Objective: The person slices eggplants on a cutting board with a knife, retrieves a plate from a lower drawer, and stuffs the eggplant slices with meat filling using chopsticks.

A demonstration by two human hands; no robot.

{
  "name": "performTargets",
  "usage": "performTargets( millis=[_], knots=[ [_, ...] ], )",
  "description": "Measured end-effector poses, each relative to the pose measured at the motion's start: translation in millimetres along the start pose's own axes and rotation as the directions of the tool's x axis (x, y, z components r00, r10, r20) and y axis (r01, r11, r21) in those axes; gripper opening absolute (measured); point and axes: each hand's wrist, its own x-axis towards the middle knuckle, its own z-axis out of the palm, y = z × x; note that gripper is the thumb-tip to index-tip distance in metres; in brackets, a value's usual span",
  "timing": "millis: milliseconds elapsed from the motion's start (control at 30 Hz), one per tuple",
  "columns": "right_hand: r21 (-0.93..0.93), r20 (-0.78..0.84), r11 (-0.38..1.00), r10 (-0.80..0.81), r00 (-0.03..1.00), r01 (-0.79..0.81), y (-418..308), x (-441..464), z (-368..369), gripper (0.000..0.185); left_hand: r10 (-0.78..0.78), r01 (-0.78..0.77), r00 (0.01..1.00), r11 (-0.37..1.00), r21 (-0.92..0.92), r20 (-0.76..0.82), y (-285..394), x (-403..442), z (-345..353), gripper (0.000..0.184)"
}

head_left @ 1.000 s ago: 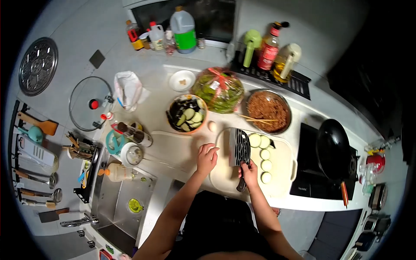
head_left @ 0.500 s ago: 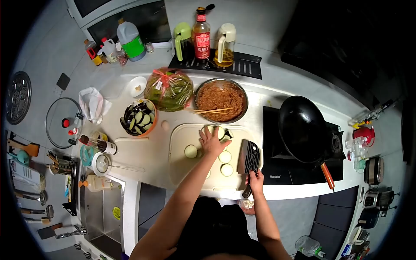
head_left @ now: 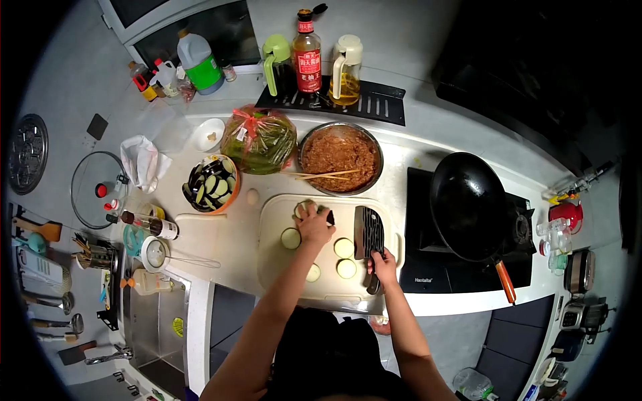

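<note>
My right hand (head_left: pixel 383 264) grips the handle of a cleaver (head_left: pixel 369 230), its broad dark patterned blade lying over the right part of a cream cutting board (head_left: pixel 273 267). On the upper middle of that board, my left hand (head_left: pixel 315 224) is curled over eggplant slices (head_left: pixel 303 206); pale cut faces and dark skin show around the fingers, which partly hide them. Between the hands lie two round eggplant slices (head_left: pixel 344 248). Another eggplant round (head_left: pixel 291 238) sits left of my left hand, and one more lies below, partly hidden by my forearm.
Behind the board stand a bowl of minced meat (head_left: pixel 341 157) with chopsticks (head_left: pixel 328 175) across it and a bag of green vegetables (head_left: pixel 261 142). A bowl of cut eggplant (head_left: pixel 212 184) and an egg (head_left: pixel 252 196) are to the left. A wok (head_left: pixel 468 207) rests on the stove at right.
My left hand has moved left across the board with eggplant slices under its fingers. My right hand has shifted the cleaver slightly left and up.
</note>
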Motion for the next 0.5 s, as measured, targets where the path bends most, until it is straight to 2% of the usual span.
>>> performTargets(
  millis=[133, 167, 300, 400, 433, 500],
  knots=[
    [0.015, -0.009, 0.999, -0.030, 1.000, 0.030, 1.8, 2.9, 3.1, 0.007, 0.021, -0.024, 0.999, 0.996, -0.081, -0.029, -46.8, -10.1, -9.2, 0.053],
    [0.021, -0.015, 1.000, -0.015, 1.000, 0.016, -0.4, 0.6, 1.6, 0.007, 0.067, -0.075, 0.995, 0.990, -0.119, -0.074, -60.3, -10.3, -3.3, 0.054],
    [0.049, -0.026, 0.999, 0.023, 0.999, -0.022, 2.5, -11.3, -13.3, 0.007, 0.169, -0.179, 0.982, 0.976, -0.126, -0.083, -82.4, -19.4, -4.6, 0.056],
    [0.031, -0.014, 0.999, 0.022, 1.000, -0.021, 16.1, -23.4, -31.8, 0.006, 0.179, -0.207, 0.952, 0.974, -0.090, -0.248, -72.7, -32.5, -10.4, 0.056],
    [0.014, -0.009, 0.999, 0.030, 1.000, -0.030, 18.5, -28.8, -36.0, 0.006, 0.212, -0.255, 0.917, 0.963, -0.086, -0.339, -67.1, -40.1, -13.2, 0.055],
    [0.024, 0.008, 0.999, 0.043, 0.999, -0.043, 22.9, -39.0, -41.7, 0.007, 0.347, -0.412, 0.861, 0.904, -0.111, -0.371, -52.7, -61.5, -20.0, 0.056]
  ],
)
